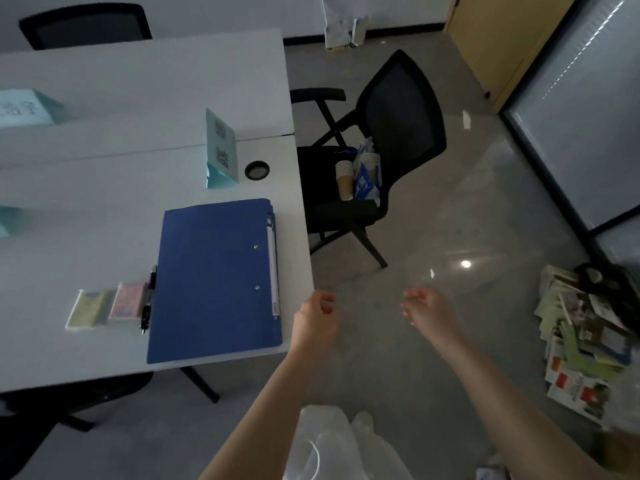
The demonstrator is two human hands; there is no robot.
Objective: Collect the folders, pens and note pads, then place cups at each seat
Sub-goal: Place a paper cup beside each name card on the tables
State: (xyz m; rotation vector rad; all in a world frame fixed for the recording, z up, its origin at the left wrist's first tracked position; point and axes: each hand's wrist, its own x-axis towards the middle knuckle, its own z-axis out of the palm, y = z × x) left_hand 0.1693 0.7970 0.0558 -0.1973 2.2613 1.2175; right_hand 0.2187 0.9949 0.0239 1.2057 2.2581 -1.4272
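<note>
Fingers on both the left hand [317,318] and right hand [427,306] hang loosely curled, holding nothing. Blue folder [214,278], pen [147,303] and note pads [107,308] look gathered at the bench [104,188] corner; paper cups [356,178] sit on the chair [398,133], so seats probably still need theirs.

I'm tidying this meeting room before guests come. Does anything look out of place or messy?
Yes. Paper cups and a blue packet sit on the seat of the black chair rather than the table. A loose heap of magazines sprawls on the floor at right. The blue folder lies slightly askew near the table's corner.
</note>
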